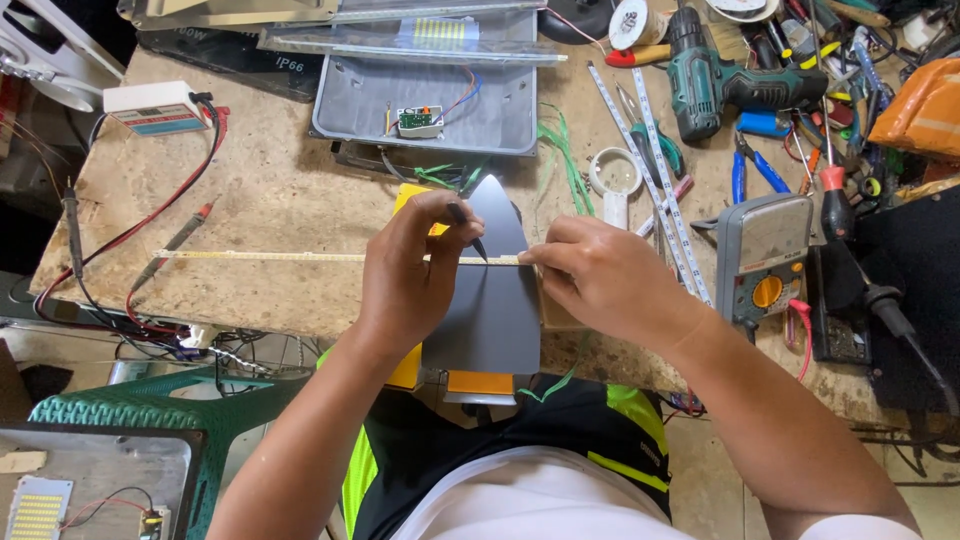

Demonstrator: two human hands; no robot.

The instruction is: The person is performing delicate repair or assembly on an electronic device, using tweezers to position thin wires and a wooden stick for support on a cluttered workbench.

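My left hand pinches a dark pointed tool, tip down on a thin yellowish LED strip. The strip lies across the grey soleplate of an upturned clothes iron, which has yellow sides and points away from me. My right hand presses the right end of the strip against the soleplate with thumb and fingers. The strip runs out to the left over the worn bench top.
A grey lamp housing with a small circuit board sits behind the iron. A multimeter, a green cordless drill, screwdrivers, pliers and more LED strips crowd the right. A tester box with red and black leads lies left.
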